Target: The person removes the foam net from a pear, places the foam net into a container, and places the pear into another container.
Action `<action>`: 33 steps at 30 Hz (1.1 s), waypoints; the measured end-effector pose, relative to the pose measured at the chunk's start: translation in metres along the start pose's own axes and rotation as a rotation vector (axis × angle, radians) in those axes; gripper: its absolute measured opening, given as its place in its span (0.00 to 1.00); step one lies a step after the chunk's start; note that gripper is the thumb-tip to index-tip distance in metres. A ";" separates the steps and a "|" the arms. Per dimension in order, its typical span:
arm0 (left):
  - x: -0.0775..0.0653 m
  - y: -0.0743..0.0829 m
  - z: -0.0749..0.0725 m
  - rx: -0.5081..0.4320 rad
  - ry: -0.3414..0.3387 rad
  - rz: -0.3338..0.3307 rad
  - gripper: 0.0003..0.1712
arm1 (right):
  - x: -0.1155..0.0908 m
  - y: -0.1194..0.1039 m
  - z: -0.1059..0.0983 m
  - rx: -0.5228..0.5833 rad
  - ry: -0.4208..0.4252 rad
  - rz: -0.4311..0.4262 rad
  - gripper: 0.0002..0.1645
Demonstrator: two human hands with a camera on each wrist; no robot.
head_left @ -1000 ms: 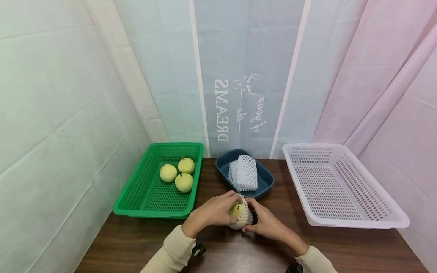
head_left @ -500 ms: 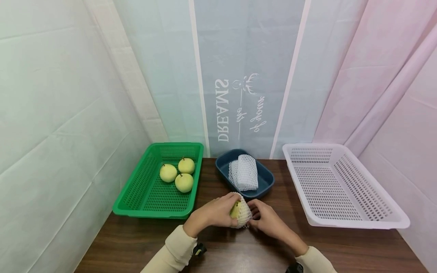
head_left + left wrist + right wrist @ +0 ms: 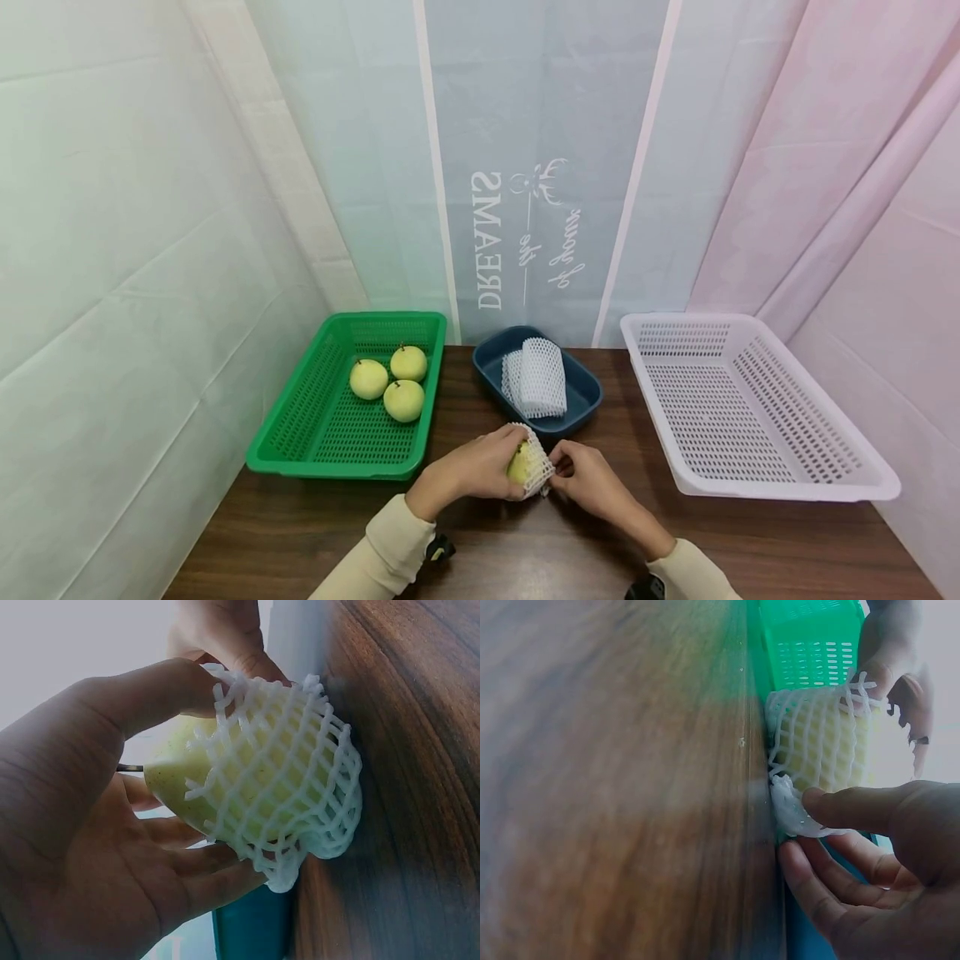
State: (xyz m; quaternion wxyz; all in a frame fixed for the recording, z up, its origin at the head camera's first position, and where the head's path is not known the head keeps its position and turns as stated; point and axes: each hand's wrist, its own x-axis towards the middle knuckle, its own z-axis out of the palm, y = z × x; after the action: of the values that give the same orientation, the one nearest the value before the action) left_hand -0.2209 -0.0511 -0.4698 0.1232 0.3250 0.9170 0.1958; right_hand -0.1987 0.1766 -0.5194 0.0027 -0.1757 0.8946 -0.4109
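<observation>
A yellow-green pear (image 3: 517, 468) sits partly inside a white foam net sleeve (image 3: 537, 468) in front of the blue tray. My left hand (image 3: 476, 468) grips pear and net from the left, thumb on one side and fingers on the other. In the left wrist view the pear's stem end, bare pear skin (image 3: 176, 776), pokes out of the foam net (image 3: 289, 769) toward the palm. On the opposite side my right hand (image 3: 588, 482) pinches the loose edge of the net between thumb and fingers, as the right wrist view shows with the bunched foam (image 3: 789, 810).
A green basket (image 3: 337, 477) with three pears (image 3: 405, 402) stands at the left. Behind the hands, a blue tray (image 3: 585, 392) holds folded foam nets (image 3: 543, 379). At the right is a white basket (image 3: 787, 490). All stand on a dark wooden table (image 3: 495, 558).
My right hand's fingers have drawn back from around the net and closed on its edge. The net's right end looks more squared. The left hand keeps its hold on the pear.
</observation>
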 end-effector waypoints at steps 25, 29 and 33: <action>-0.004 -0.003 -0.009 0.017 0.041 0.056 0.46 | 0.003 -0.003 0.000 0.013 0.040 -0.077 0.17; -0.006 -0.004 -0.012 -0.001 0.050 0.055 0.46 | 0.003 -0.002 0.000 0.019 0.050 -0.084 0.17; -0.008 -0.007 -0.018 -0.020 0.084 0.073 0.44 | 0.003 -0.002 -0.001 0.013 0.062 -0.083 0.17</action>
State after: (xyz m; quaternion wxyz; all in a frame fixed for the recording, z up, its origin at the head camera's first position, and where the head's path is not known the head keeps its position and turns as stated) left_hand -0.2249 -0.0659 -0.4562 0.0806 0.3483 0.9069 0.2230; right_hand -0.2010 0.1750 -0.5169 -0.0408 -0.2001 0.8834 -0.4218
